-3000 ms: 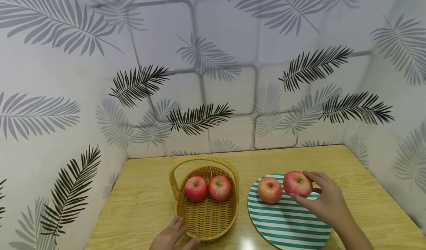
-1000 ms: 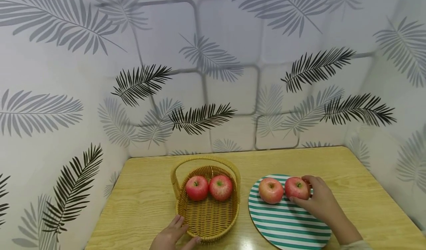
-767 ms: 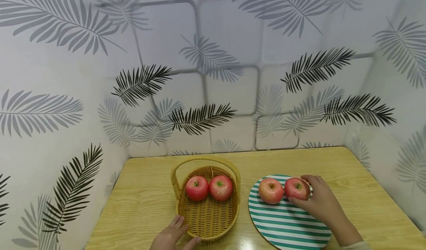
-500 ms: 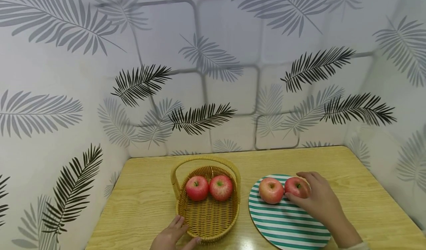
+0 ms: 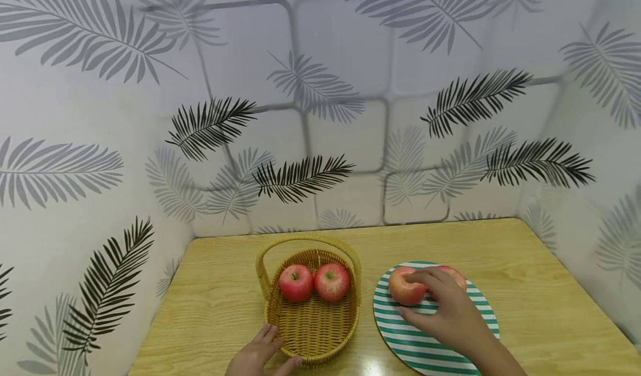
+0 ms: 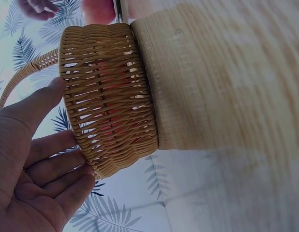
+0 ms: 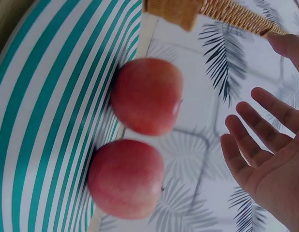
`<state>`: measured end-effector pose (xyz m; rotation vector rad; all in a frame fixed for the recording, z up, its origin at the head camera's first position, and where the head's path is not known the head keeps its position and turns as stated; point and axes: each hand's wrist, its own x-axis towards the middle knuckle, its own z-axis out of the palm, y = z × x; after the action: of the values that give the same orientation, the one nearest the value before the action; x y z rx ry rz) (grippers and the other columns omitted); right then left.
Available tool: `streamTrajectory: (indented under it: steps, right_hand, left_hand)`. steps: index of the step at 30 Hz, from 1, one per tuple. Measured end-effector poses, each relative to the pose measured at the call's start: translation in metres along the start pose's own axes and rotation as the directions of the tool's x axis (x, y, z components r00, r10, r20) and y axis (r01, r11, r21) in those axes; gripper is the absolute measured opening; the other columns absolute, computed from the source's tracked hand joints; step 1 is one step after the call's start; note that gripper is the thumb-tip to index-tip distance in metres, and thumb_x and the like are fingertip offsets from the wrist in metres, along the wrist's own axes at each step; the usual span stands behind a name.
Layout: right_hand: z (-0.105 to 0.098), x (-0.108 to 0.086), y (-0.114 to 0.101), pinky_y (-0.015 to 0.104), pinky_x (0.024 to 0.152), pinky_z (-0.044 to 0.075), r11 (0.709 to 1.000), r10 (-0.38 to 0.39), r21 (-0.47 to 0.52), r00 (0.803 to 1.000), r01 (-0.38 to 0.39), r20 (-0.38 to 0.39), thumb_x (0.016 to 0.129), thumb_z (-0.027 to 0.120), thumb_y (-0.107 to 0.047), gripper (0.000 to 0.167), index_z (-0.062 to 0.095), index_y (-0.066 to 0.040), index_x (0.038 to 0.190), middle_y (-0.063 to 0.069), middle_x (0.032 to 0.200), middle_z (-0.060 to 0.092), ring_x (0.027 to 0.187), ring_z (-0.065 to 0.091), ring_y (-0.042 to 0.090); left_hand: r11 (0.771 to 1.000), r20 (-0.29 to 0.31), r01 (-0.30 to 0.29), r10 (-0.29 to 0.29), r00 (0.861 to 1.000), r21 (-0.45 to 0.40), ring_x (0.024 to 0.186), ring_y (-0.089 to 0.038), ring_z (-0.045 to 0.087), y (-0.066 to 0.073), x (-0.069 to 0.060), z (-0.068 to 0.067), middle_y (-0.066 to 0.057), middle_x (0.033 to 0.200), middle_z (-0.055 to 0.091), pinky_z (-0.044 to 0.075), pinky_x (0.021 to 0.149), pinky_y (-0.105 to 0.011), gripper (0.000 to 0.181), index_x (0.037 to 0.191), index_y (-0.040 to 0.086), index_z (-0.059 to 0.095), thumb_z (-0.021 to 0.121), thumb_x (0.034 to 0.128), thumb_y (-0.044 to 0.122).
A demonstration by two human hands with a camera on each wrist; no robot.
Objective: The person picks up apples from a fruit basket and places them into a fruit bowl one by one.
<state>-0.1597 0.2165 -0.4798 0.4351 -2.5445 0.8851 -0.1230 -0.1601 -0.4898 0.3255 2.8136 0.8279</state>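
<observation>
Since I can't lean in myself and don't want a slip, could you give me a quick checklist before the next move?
1. Right hand holding nothing: ok, its fingers are spread.
2. Right hand on an apple: not ok; the right wrist view shows a gap between its fingers and both the left plate apple and the right plate apple.
3. Basket upright on the table: ok.
4. Left hand at the basket: ok, touching its rim; how firmly, cannot tell.
5. Room in the basket: ok, two apples sit at the back, bare weave in front.
</observation>
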Motion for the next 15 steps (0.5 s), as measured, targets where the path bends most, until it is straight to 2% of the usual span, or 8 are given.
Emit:
streamTrajectory:
  steps: [5,9,15]
  right_hand:
    - [0.007,0.001,-0.017,0.022,0.095,0.051,0.995,-0.065,0.073,0.997,0.062,0.038,0.076,0.085,-0.049,0.047,0.063,-0.037,0.116,-0.016,0.119,0.063,0.113,0.057,0.005]
    - [0.012,0.001,-0.025,0.013,0.099,0.045,0.984,-0.118,0.139,0.99,0.107,0.078,0.078,0.085,-0.044,0.048,0.063,-0.035,0.119,-0.017,0.119,0.063,0.115,0.057,0.004]
    - [0.023,0.001,-0.031,0.021,0.092,0.055,0.967,-0.167,0.212,0.981,0.143,0.101,0.08,0.085,-0.037,0.048,0.062,-0.032,0.123,-0.015,0.121,0.064,0.114,0.06,0.008]
  left_hand:
    - [0.999,-0.055,-0.035,0.035,0.998,0.015,0.132,-0.046,0.052,0.0,-0.002,0.002,-0.03,0.135,0.059,0.047,0.1,-0.062,0.072,0.117,-0.006,0.071,0.063,0.0902,0.06]
    - [0.998,-0.086,-0.059,0.06,0.994,0.022,0.13,-0.046,0.054,-0.001,-0.002,0.003,-0.03,0.133,0.06,0.048,0.098,-0.061,0.069,0.115,-0.006,0.071,0.065,0.0896,0.058]
    - [0.999,-0.074,-0.05,0.05,0.996,0.009,0.132,-0.046,0.052,-0.002,-0.001,0.004,-0.03,0.134,0.06,0.048,0.099,-0.062,0.069,0.115,-0.005,0.072,0.065,0.0894,0.058]
